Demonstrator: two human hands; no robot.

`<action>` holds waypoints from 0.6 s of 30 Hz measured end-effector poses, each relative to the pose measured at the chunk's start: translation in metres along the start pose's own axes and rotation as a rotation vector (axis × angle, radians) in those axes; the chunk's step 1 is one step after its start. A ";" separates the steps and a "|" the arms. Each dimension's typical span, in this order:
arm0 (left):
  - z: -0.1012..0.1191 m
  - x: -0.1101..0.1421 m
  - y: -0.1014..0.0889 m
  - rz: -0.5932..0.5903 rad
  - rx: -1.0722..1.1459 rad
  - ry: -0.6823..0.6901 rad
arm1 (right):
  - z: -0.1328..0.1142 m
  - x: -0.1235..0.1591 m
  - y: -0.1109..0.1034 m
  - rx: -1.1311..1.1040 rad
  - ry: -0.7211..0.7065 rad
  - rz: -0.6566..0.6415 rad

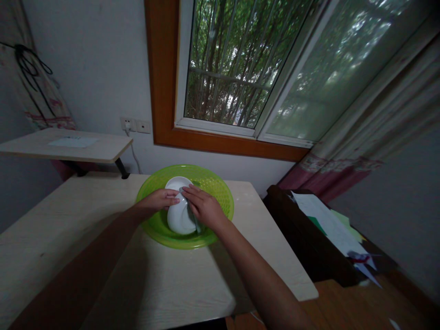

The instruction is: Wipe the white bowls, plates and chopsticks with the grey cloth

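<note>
A white bowl (pixel 181 217) is tilted on its side above the green basin (pixel 158 238). My left hand (pixel 161 200) grips its rim from the left, thumb and fingers closed on it. On the bowl's right side lies my right hand (pixel 205 205), fingers together and pressing a thin pale grey piece, which looks like a cloth (pixel 198 224), against the bowl. The palm hides most of that piece. Behind, a second white bowl (pixel 178 182) rests inside the basin, partly covered by my hands and the first bowl.
The basin stands on a light wooden table (pixel 178 284) near the wall. A raised shelf (pixel 103 151) with a sheet of paper (pixel 74 141) is at the left. To the right, a dark piece of furniture (pixel 302 238) holds papers (pixel 323 220). A window (pixel 240 68) is ahead.
</note>
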State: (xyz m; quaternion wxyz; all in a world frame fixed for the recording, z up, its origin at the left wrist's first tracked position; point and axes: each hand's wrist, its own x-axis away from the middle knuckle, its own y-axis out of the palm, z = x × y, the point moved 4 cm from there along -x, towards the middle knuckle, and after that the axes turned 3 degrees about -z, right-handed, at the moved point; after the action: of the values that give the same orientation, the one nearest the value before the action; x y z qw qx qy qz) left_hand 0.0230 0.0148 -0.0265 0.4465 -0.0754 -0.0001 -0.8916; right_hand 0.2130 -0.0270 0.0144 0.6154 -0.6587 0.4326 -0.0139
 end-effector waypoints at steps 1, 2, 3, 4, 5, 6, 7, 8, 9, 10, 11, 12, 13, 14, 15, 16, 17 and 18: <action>0.000 0.000 0.000 0.003 0.000 0.005 | -0.002 0.000 0.000 -0.011 -0.027 -0.008; 0.000 0.000 0.000 0.007 0.000 0.007 | -0.003 0.000 0.000 -0.019 -0.043 -0.012; 0.000 0.000 0.000 0.011 -0.001 0.008 | -0.004 -0.001 0.000 -0.026 -0.046 -0.011; 0.000 0.000 0.000 0.013 -0.001 0.008 | -0.003 -0.001 0.000 -0.031 -0.034 -0.007; -0.001 0.000 0.000 0.010 -0.001 0.008 | -0.003 -0.001 0.000 -0.032 -0.009 -0.001; -0.001 -0.001 -0.001 0.006 -0.001 0.006 | -0.001 -0.001 -0.001 -0.032 0.024 0.006; -0.002 -0.001 -0.001 0.000 0.000 0.004 | 0.000 -0.001 -0.001 -0.030 0.062 0.014; -0.002 -0.001 -0.001 -0.004 0.002 0.003 | 0.002 -0.002 -0.002 -0.027 0.101 0.022; -0.002 -0.001 -0.001 -0.005 0.004 0.003 | 0.004 -0.002 -0.003 -0.024 0.140 0.033; -0.001 0.000 -0.001 0.000 0.006 0.004 | 0.006 -0.001 -0.004 -0.021 0.181 0.048; 0.000 0.000 -0.001 0.006 0.008 0.003 | 0.009 -0.001 -0.005 -0.016 0.227 0.065; 0.001 0.001 -0.001 0.011 0.012 0.000 | 0.011 -0.001 -0.007 -0.008 0.277 0.080; 0.003 0.002 0.000 0.013 0.017 -0.005 | 0.013 -0.001 -0.008 0.004 0.333 0.090; 0.005 0.003 0.001 0.010 0.023 -0.011 | 0.015 0.000 -0.009 0.021 0.389 0.095; 0.006 0.004 0.002 0.008 0.030 -0.017 | 0.017 0.000 -0.010 0.039 0.440 0.094; 0.008 0.005 0.003 0.004 0.036 -0.022 | 0.018 0.001 -0.011 0.056 0.480 0.088; 0.010 0.006 0.004 0.003 0.038 -0.027 | 0.019 0.001 -0.011 0.070 0.503 0.080; 0.012 0.006 0.005 0.003 0.039 -0.029 | 0.020 0.001 -0.011 0.079 0.509 0.073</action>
State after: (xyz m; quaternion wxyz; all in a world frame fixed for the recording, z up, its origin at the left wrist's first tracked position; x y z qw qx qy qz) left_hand 0.0248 0.0075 -0.0145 0.4494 -0.0798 -0.0237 -0.8894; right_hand 0.2307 -0.0133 0.0184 0.5119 -0.5935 0.5961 -0.1740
